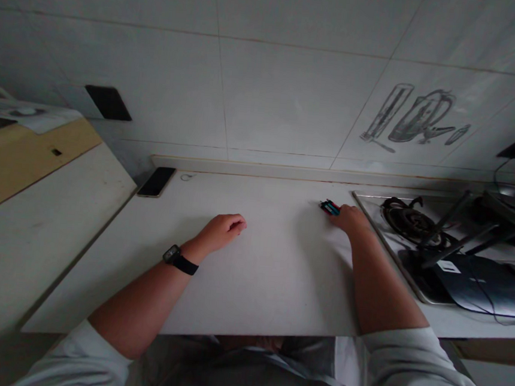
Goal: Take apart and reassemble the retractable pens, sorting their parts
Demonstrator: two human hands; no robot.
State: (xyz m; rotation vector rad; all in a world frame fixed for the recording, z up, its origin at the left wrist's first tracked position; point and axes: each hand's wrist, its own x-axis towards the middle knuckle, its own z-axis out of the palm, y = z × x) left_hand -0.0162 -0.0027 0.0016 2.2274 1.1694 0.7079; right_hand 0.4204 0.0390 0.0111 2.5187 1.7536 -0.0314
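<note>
My right hand [348, 218] is closed around a small bundle of pens [329, 207] at the right of the white countertop [259, 277]. Their ends, in black, blue and red, stick out to the left of my fingers; the rest is hidden in my grip. Left of the counter's middle, my left hand [223, 231] rests in a loose fist, with nothing visible in it. A black watch [180, 258] is strapped on that wrist.
A phone [157, 182] lies at the back left, beside a small wire-like loop [187, 177]. On the right is a gas stove [410, 221], with a dark device [488, 282] with several upright black prongs on it. A tiled wall [284, 99] closes off the back.
</note>
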